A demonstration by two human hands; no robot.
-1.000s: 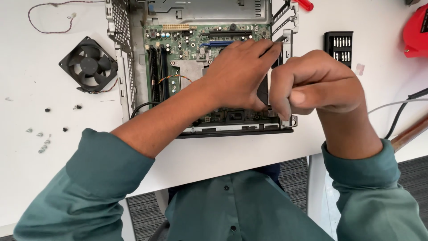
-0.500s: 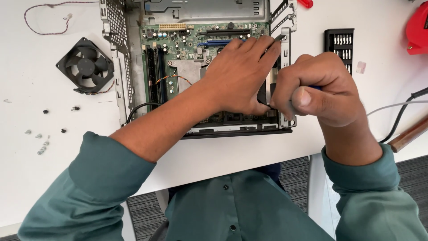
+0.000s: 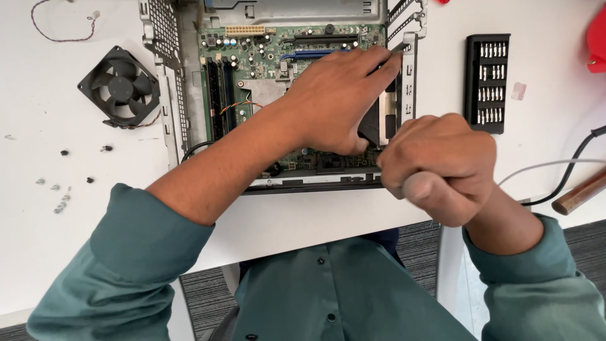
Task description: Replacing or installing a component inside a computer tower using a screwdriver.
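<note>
The left hand (image 3: 338, 101) lies flat and open on the motherboard (image 3: 265, 69); the right hand (image 3: 439, 167) is closed in a fist, its content is hidden.

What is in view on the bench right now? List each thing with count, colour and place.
computer case: one, grey metal, open, top centre
motherboard: one, green, inside the case
cooling fan: one, black, left of the case
thin wire: one, dark red, top left
loose screws: several, dark and silver, scattered on the left
bit set: one, black holder with silver bits, right of the case
cables: two, one black and one white, right edge
wooden handle: one, brown, right edge
table: one, white
left hand: flat on a black part inside the case
right hand: fisted at the case's near right corner; whatever it grips is hidden
</note>
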